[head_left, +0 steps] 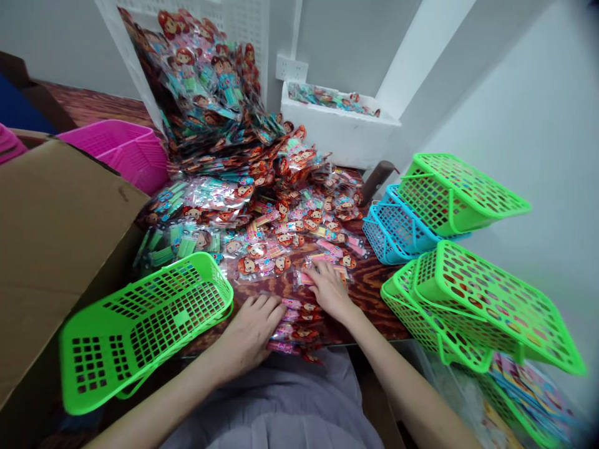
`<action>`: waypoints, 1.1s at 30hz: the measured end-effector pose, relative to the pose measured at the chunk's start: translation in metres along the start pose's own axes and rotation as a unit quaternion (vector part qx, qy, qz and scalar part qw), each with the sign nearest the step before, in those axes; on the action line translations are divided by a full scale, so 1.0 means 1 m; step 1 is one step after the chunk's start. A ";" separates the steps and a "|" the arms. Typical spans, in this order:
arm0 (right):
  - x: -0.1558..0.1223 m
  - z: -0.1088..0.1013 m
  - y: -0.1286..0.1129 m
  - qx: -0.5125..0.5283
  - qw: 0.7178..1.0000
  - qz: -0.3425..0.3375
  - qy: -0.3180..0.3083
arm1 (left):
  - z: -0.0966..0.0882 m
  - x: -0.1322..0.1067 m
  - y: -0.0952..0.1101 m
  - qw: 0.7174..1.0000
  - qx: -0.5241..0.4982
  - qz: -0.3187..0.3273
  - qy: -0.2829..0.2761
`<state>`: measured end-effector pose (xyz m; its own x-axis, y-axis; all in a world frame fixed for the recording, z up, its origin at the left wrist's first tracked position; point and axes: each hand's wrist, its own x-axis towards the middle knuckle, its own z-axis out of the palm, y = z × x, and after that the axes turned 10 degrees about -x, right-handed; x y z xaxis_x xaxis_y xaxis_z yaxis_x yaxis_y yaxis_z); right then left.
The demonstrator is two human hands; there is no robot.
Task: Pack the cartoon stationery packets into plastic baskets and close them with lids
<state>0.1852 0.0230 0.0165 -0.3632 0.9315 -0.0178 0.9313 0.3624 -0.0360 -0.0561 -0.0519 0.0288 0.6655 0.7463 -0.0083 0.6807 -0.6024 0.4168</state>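
Note:
My left hand (pixel 255 327) lies palm down near the table's front edge, fingers fairly flat against the left ends of several pink packets. These clear plastic packets (pixel 297 325) lie in a row, each printed with a red-haired cartoon figure. My right hand (pixel 330 290) is just beyond the row, its fingers closed over a pink packet (pixel 305 279); part of it is hidden under the hand. More loose packets (pixel 264 265) with cartoon figures lie flat in front of both hands.
A large heap of packets (pixel 224 149) rises behind, beside a white foam box (pixel 337 131). An empty green basket (pixel 180 318) and a cardboard box (pixel 60 231) stand left, with pink baskets (pixel 140 156) behind. Green baskets (pixel 496 299) and a blue basket (pixel 397 224) are stacked right.

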 end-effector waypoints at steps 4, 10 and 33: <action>-0.001 -0.004 -0.009 -0.012 1.000 -0.006 -0.005 | 0.001 0.000 0.000 1.000 -0.004 0.000 0.007; -0.021 -0.016 -0.012 0.012 0.999 0.003 0.044 | -0.001 -0.001 0.000 1.000 -0.012 0.005 0.003; -0.034 -0.005 0.051 -0.003 0.980 0.195 0.044 | 0.007 0.003 -0.005 0.998 -0.055 0.010 0.006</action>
<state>0.2447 0.0102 0.0201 0.0248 0.9981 0.0573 0.9990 -0.0227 -0.0381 -0.0556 -0.0485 0.0200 0.6742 0.7385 0.0115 0.6296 -0.5829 0.5137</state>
